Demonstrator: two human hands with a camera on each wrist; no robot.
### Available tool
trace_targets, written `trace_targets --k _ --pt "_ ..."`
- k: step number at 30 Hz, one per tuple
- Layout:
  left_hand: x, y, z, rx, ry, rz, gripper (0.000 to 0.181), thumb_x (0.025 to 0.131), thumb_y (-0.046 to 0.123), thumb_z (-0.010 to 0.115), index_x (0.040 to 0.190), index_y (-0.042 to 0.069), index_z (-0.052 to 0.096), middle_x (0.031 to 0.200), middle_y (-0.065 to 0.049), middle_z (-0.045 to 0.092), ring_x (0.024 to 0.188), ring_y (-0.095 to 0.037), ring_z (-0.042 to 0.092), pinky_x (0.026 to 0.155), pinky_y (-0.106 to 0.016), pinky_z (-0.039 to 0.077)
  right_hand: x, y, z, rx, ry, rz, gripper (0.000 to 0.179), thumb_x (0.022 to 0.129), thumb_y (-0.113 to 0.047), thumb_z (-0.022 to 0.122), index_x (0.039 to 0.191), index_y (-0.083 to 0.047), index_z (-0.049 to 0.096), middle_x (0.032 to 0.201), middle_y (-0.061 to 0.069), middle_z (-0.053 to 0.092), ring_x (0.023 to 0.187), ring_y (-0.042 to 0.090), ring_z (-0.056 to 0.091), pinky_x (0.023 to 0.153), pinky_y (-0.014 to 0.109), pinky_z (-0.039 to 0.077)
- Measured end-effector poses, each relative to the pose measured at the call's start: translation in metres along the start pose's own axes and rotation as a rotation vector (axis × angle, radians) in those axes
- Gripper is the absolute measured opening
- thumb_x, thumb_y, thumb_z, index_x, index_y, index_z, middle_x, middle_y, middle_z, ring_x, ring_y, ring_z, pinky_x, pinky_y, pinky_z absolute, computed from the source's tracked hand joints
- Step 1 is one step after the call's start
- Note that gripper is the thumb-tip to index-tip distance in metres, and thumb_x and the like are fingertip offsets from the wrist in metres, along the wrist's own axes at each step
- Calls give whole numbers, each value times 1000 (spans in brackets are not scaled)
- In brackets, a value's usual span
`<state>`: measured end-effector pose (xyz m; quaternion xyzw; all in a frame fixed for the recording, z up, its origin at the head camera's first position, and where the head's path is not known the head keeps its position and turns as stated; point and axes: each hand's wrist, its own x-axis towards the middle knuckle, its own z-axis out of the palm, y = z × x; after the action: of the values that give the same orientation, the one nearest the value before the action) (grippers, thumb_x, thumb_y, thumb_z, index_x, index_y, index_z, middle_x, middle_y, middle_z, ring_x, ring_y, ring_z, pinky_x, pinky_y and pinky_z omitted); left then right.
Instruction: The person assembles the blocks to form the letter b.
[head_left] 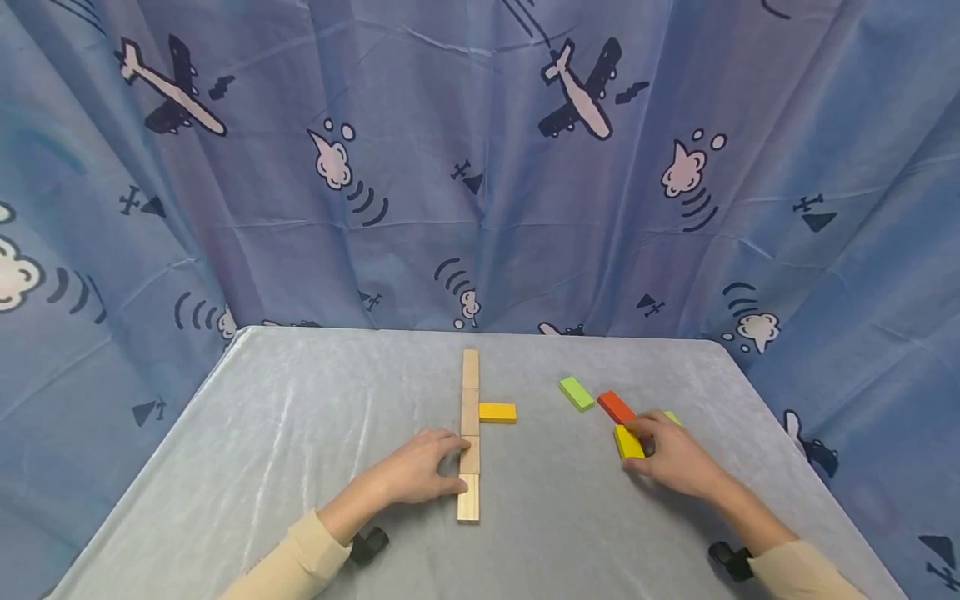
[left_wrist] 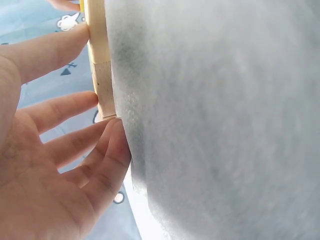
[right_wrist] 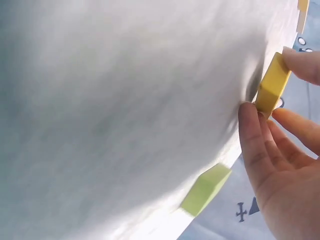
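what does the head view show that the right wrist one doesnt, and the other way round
Only the head view shows the left hand and the red-orange block. Only the right wrist view shows the palm side of the right hand. Both show that hand holding a yellow block, plus a green block.

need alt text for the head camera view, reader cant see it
A person's right hand pinches a yellow block near a red block and green blocks on a grey table, while the left hand touches a straight row of four plain wooden blocks. An orange block juts from the row's right side, and a blue airplane-print curtain hangs behind.
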<state>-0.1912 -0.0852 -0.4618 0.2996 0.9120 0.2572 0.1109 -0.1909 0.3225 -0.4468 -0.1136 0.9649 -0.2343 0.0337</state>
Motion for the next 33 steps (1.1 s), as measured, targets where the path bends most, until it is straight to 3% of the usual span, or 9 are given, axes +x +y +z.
trace_targets --k 16,33 --pt "1 -2 0 5 -1 -17 59 90 35 78 139 8 61 140 -12 58 132 -32 51 108 -48 44 31 -42 18 63 30 -154 54 78 -12 85 127 4 67 122 12 59 101 26 61 75 32 58" --pt "1 0 0 17 -2 -15 58 90 35 77 139 8 61 140 -12 59 132 -31 51 109 -47 43 60 -85 41 60 -52 -144 54 82 -11 82 132 1 64 132 8 57 109 23 60 89 39 56"
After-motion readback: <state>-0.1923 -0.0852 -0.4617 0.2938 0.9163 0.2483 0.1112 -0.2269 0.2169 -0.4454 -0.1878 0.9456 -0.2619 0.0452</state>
